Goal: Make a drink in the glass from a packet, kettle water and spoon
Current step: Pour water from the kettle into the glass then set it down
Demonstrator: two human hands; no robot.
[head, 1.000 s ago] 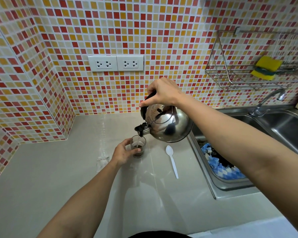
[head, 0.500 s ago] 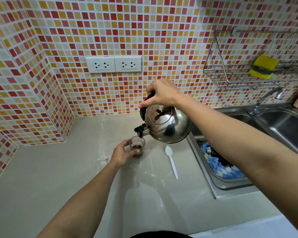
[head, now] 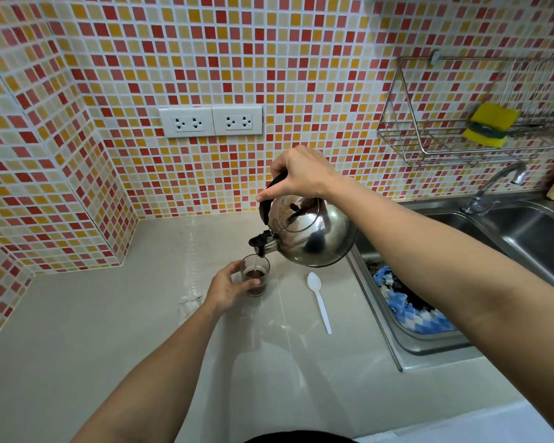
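The right hand is closed around the black handle of the steel kettle, which is tilted with its spout just above the glass. The left hand is curled around the glass, standing on the counter with dark liquid inside. The white spoon lies just beside it

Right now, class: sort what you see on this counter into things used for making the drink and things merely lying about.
In use:
- kettle, tilted by the right hand
- glass, steadied by the left hand
- white spoon, lying on the counter beside the glass
- torn packet

Lying about:
- sponge in the wire rack
- cloth in the sink
- tap
- sockets
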